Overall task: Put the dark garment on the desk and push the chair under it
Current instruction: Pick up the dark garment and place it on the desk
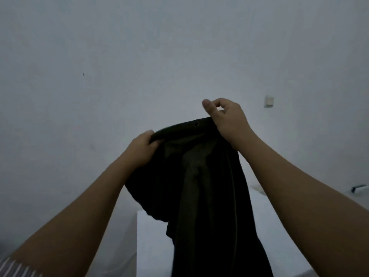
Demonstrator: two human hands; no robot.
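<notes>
Dark garment: a dark garment [201,176] hangs in mid-air at the centre of the view, held up by its top edge. The cloth falls in long folds toward 6 o'clock and runs out of the bottom of the frame. A small round hole or eyelet sits on the top edge near 12 o'clock of the cloth.

Left hand: the left hand [142,145] is at 9 o'clock of the garment, fingers curled tight around a bunched corner of the top edge.

Right hand: the right hand [225,118] is at 1 o'clock of the garment and higher than the left. Its lower fingers pin the top edge, while thumb and forefinger curl toward each other above the cloth with a small gap inside the loop.

Arms: both forearms are bare and reach up from the lower corners. A striped sleeve [14,267] shows at 8 o'clock.

Desk: a pale, flat desk [153,242] lies behind and below the hanging cloth, from 6 to 4 o'clock. Whether the cloth touches it cannot be told.

Small object: a small dark-and-white object [359,189] rests at 3 o'clock; too blurred to identify.

Room: a plain grey-white wall [119,56] fills the upper view in dim light. A pale wall switch [269,101] is at 2 o'clock.
</notes>
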